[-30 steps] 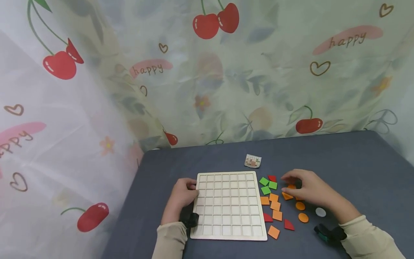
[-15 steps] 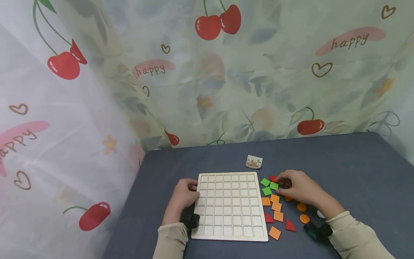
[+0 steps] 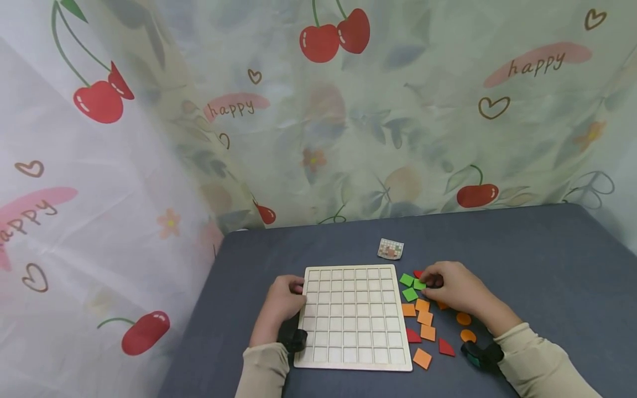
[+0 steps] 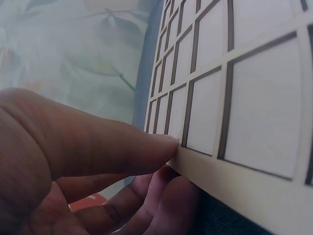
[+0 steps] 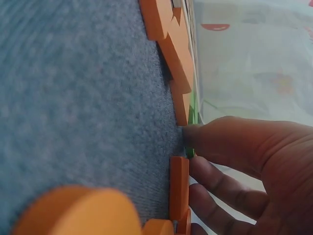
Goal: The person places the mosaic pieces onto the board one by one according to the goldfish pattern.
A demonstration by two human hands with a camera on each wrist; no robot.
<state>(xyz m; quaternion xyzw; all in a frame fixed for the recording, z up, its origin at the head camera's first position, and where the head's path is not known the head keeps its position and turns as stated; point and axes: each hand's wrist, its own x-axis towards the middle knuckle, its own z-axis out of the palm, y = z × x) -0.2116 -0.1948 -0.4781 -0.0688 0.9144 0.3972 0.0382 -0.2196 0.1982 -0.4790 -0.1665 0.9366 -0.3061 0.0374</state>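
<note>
My left hand pinches the left edge of a pale wooden grid board, which lies flat on the table. In the left wrist view, the thumb presses on the board's rim and the other fingers curl beneath it. To the right of the board, my right hand pinches a green square tile between thumb and fingertips. Two more green tiles lie beside it. A red tile is partly hidden behind the fingers. The right wrist view shows green between thumb and finger.
Several orange square tiles and red quarter-circle tiles lie along the board's right side. Orange round tiles sit near the right wrist. A small patterned card lies behind the board. A printed curtain hangs at the table's back.
My right hand has moved left from over the orange tiles to the green ones and closed its fingertips on one green square tile. The left hand keeps its place on the board.
</note>
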